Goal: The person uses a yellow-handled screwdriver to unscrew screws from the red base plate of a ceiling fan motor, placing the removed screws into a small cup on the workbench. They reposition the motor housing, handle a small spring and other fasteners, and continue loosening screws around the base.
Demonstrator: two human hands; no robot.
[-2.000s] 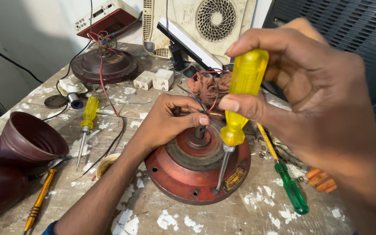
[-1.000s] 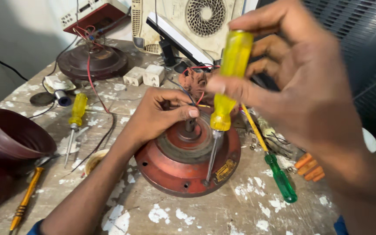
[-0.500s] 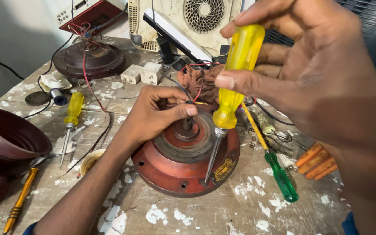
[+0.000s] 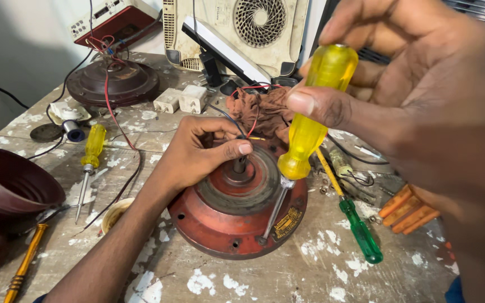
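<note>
One screw on the red motor housing (image 4: 237, 216) is engaged by the screwdriver (image 4: 304, 140), gripped by right-hand fingers (image 4: 315, 106); the shaft (image 4: 239, 164) is pinched by the left hand (image 4: 197, 151); the housing is not yet opened.

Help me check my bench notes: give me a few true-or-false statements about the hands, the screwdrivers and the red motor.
1. The right hand holds a yellow-handled screwdriver. True.
2. Its tip sits at the rim of the red motor. True.
3. The left hand is lifting the brown bowl. False: it rests on the motor, fingers at the centre shaft; the bowl sits untouched at the table's left edge.
4. The green-handled screwdriver lies on the table right of the motor. True.
5. The brown cloth covers the motor's shaft. False: it lies behind the motor.
</note>
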